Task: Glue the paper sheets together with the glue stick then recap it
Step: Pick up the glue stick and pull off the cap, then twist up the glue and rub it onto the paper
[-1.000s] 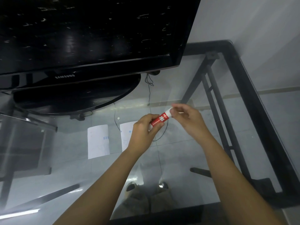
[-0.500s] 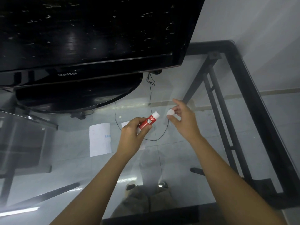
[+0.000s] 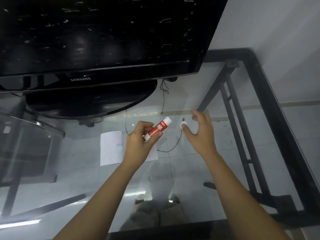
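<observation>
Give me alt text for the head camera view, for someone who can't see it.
A left hand grips an uncapped red glue stick above a glass table; the open right hand has the white cap at its thumb. Two paper sheets lie below, before a television.

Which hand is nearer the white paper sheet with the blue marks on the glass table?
Left. The left hand, gripping the red glue stick, sits just right of the white paper sheet; the right hand is farther right.
</observation>
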A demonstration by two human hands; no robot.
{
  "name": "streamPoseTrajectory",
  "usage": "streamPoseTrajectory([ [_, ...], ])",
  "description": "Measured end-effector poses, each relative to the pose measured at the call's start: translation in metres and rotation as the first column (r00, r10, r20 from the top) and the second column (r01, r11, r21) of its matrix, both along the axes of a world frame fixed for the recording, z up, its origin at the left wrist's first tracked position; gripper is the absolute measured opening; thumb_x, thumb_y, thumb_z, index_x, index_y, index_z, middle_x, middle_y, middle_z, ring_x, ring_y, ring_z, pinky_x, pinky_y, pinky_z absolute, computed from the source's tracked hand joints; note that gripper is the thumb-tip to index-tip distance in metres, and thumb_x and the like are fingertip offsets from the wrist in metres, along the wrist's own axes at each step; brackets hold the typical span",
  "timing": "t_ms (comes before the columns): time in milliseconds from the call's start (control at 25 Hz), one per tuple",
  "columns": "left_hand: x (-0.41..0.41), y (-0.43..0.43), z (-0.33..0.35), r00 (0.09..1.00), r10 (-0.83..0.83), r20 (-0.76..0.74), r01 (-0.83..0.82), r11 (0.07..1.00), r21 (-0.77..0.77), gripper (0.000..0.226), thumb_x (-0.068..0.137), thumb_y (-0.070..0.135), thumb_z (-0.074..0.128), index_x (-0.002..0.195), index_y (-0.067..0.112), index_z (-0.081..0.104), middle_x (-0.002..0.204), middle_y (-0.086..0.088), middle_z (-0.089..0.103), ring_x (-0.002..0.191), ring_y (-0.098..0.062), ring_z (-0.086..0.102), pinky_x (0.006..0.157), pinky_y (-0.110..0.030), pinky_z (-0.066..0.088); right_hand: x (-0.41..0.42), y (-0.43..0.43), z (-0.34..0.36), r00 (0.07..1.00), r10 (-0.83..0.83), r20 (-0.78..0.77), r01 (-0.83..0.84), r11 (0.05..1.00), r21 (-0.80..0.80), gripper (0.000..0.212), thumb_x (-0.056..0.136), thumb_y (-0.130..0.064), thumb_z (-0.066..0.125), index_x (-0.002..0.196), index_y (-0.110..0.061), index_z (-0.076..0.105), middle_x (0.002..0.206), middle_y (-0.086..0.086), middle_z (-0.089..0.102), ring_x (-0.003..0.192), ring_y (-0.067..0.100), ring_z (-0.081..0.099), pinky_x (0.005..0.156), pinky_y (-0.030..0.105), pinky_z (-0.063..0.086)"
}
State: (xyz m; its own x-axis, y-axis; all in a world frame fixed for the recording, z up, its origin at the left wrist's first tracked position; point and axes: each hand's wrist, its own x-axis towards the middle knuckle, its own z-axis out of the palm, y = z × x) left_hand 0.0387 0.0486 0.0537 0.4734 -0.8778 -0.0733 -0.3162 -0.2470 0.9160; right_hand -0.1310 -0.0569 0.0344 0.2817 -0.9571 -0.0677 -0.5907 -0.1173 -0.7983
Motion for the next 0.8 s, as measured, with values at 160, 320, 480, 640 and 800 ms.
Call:
streamPoseTrajectory([
  [160, -0.001, 0.0, 0.014, 0.968, 0.113, -0.225, -0.124, 0.992, -0.037, 0.021, 0.078, 0.033, 0.07, 0.076, 0.021, 0.052, 0.076, 0.004, 0.063, 0.069, -0.006, 0.064, 0.053, -0.015, 0.049, 0.015, 0.035, 0.035, 0.968, -0.064, 0.243, -0.022, 0.942, 0.336, 0.013, 0.08, -0.052, 0.059, 0.088, -0.044, 0.065, 0.089, -0.028, 0.065, 0.086, -0.01, 0.058, 0.065, 0.002, 0.041],
  [320, -0.008, 0.003, 0.025, 0.988, 0.057, -0.146, -0.07, 0.994, -0.088, 0.019, 0.078, 0.037, 0.068, 0.075, 0.027, 0.052, 0.074, 0.007, 0.061, 0.077, 0.002, 0.059, 0.056, -0.017, 0.046, 0.03, 0.044, 0.051, 0.935, -0.079, 0.347, -0.082, 0.9, 0.427, 0.025, 0.075, -0.061, 0.056, 0.084, -0.041, 0.068, 0.088, -0.013, 0.068, 0.088, 0.006, 0.062, 0.082, 0.028, 0.049],
  [480, -0.012, 0.012, 0.03, 0.988, -0.05, -0.143, 0.034, 0.993, -0.116, 0.027, 0.079, 0.051, 0.057, 0.088, 0.026, 0.052, 0.085, 0.007, 0.063, 0.076, -0.008, 0.059, 0.056, -0.019, 0.045, 0.034, 0.049, 0.058, 0.905, -0.074, 0.418, -0.125, 0.894, 0.429, 0.031, 0.079, -0.052, 0.061, 0.085, -0.024, 0.071, 0.083, 0.003, 0.063, 0.086, 0.009, 0.059, 0.095, 0.044, 0.044],
  [640, -0.01, 0.021, 0.028, 0.762, 0.033, -0.646, 0.01, 0.998, 0.063, 0.045, 0.089, 0.057, 0.034, 0.095, 0.018, 0.056, 0.071, -0.001, 0.068, 0.06, -0.013, 0.061, 0.06, -0.022, 0.051, 0.028, 0.051, 0.061, 0.888, -0.08, 0.452, -0.147, 0.882, 0.447, 0.033, 0.075, -0.056, 0.061, 0.09, -0.029, 0.071, 0.103, 0.0, 0.069, 0.103, 0.007, 0.061, 0.101, 0.038, 0.041],
  [800, -0.01, 0.029, 0.028, 0.812, -0.033, -0.582, 0.017, 0.999, -0.033, 0.024, 0.085, 0.041, 0.056, 0.086, 0.018, 0.06, 0.069, 0.008, 0.066, 0.067, -0.006, 0.059, 0.065, -0.017, 0.049, 0.029, 0.056, 0.062, 0.901, -0.108, 0.421, -0.107, 0.884, 0.456, 0.02, 0.081, -0.052, 0.059, 0.079, -0.036, 0.072, 0.094, -0.004, 0.071, 0.097, 0.008, 0.063, 0.098, 0.035, 0.043],
])
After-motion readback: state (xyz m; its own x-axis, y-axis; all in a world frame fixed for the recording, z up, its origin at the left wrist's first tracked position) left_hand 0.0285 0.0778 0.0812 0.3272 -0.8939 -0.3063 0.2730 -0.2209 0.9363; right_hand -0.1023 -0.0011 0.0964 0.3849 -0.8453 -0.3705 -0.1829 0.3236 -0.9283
